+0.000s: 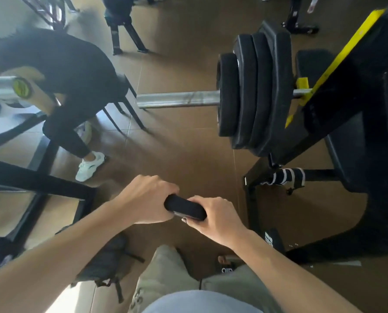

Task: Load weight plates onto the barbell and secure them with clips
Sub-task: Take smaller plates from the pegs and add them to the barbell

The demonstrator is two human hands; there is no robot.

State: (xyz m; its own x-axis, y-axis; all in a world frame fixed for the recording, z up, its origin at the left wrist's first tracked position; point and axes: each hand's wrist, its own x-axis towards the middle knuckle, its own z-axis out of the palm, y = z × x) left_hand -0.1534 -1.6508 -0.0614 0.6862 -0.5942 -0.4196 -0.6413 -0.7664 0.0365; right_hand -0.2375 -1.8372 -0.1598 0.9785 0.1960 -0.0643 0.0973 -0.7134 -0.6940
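A steel barbell sleeve [179, 99] juts left from a black and yellow rack, bare along its outer length. Three black weight plates [256, 91] sit on it against the rack side, smallest outermost. Below it, in front of my body, I hold a small black weight plate [184, 207] edge-on. My left hand [147, 197] grips its left rim and my right hand [213, 219] grips its right rim. The plate is well below and apart from the sleeve. No clip is visible.
A person in black clothes and white shoes [91, 166] sits on a stool at left. Another barbell end [9, 88] sticks in from the left edge. The black and yellow rack frame [337, 71] and bench fill the right. A dark bag [104, 265] lies by my feet.
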